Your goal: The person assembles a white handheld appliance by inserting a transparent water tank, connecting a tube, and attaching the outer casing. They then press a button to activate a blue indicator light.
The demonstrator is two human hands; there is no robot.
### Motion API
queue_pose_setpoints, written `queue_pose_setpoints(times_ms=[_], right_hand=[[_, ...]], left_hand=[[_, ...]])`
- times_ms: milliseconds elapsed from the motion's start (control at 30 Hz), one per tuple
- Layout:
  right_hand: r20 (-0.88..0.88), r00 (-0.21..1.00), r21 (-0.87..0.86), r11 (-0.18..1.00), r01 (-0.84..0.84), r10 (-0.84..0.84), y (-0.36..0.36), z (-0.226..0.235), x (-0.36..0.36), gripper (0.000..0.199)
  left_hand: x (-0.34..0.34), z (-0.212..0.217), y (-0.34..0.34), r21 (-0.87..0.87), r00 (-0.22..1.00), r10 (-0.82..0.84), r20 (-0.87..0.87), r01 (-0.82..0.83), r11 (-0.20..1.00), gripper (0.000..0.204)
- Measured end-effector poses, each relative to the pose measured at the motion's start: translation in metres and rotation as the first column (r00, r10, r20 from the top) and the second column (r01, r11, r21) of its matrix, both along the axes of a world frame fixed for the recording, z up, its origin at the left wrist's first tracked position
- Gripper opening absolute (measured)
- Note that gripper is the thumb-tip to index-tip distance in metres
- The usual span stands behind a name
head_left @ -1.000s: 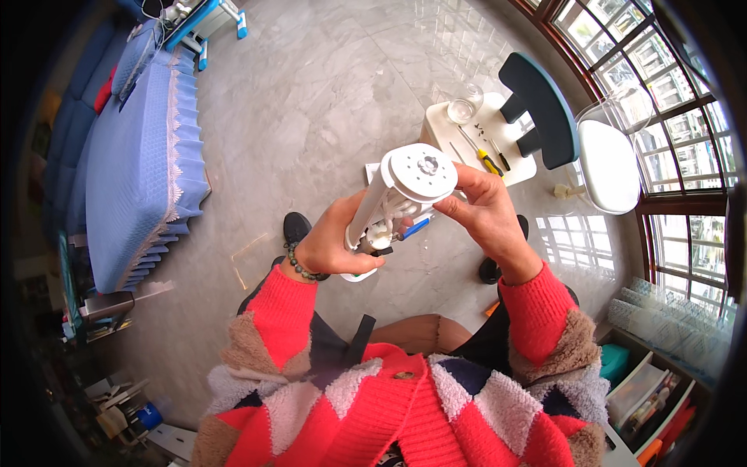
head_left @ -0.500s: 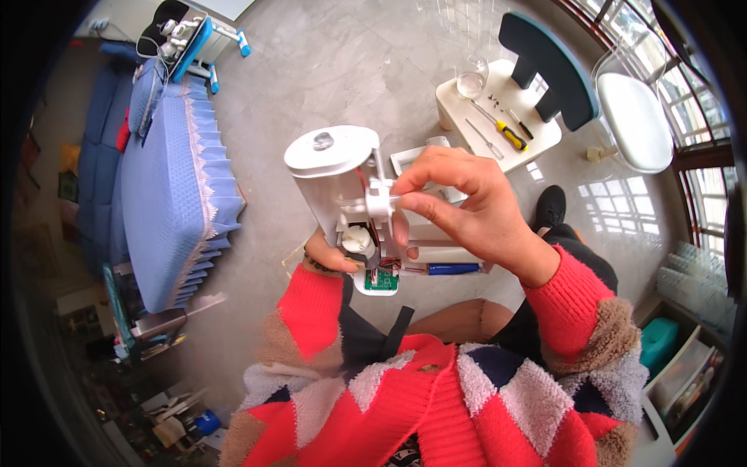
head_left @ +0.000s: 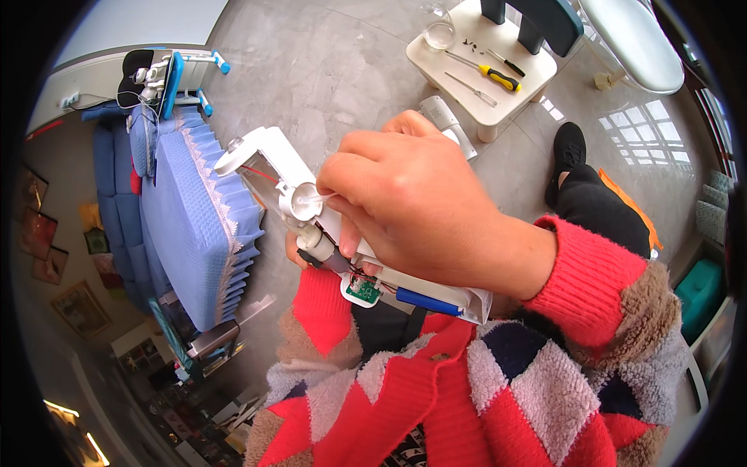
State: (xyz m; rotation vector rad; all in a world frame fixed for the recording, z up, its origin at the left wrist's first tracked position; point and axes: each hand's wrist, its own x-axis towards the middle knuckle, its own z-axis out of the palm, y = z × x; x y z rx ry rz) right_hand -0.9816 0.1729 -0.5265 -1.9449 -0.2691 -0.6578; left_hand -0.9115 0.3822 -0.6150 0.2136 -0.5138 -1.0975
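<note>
In the head view, the opened white device (head_left: 282, 154) is between the two hands, its upper end reaching beyond the left hand. The left hand (head_left: 294, 249) holds it low down, around its side; most of that hand is hidden, so how far the fingers close cannot be told. The right hand (head_left: 424, 198) has thumb and forefinger pinched together on a thin clear piece (head_left: 328, 196), just beside the device's round white part (head_left: 301, 202). A red wire (head_left: 261, 173) runs above that part. To the right of the left hand and below the right are a green circuit board (head_left: 362, 291) and a blue cylinder (head_left: 428, 302). Beyond the right hand, to its right, the bench (head_left: 533, 84) carries a yellow-and-black screwdriver (head_left: 500, 78), a black-handled tool (head_left: 510, 64), a slim tool (head_left: 475, 90) and a glass jar (head_left: 440, 35). A blue-covered bed (head_left: 191, 210) is left of the left hand.
</note>
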Motion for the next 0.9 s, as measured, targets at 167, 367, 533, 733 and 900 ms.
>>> queue_pose_setpoints(times_ms=[167, 367, 533, 733, 900], right_hand=[[0.030, 0.999, 0.005, 1.000, 0.028, -0.028, 0.0023, -0.0016, 0.0011, 0.017], [0.054, 0.998, 0.018, 1.000, 0.010, -0.011, 0.0026, -0.0007, 0.0022, 0.012], [0.043, 0.999, -0.003, 1.000, -0.004, 0.004, 0.0014, 0.0030, 0.0008, 0.008], [0.087, 0.996, -0.015, 0.999, 0.037, -0.035, 0.0068, 0.0039, 0.0008, 0.005], [0.112, 0.993, -0.033, 0.998, 0.049, -0.045, 0.0093, 0.0038, 0.0003, 0.005]], left_hand=[[0.0006, 0.0004, -0.0031, 0.003, 1.000, 0.006, -0.010, -0.006, 1.000, 0.085], [0.0003, 0.0002, -0.0039, 0.014, 1.000, 0.015, -0.027, -0.015, 1.000, 0.087], [-0.0012, -0.0011, -0.0052, 0.027, 0.999, 0.014, -0.041, -0.013, 1.000, 0.088], [-0.0052, -0.0022, -0.0072, 0.040, 0.999, 0.010, -0.051, -0.008, 0.999, 0.090], [-0.0083, 0.0004, -0.0070, 0.060, 0.998, 0.018, -0.055, -0.014, 0.998, 0.092]])
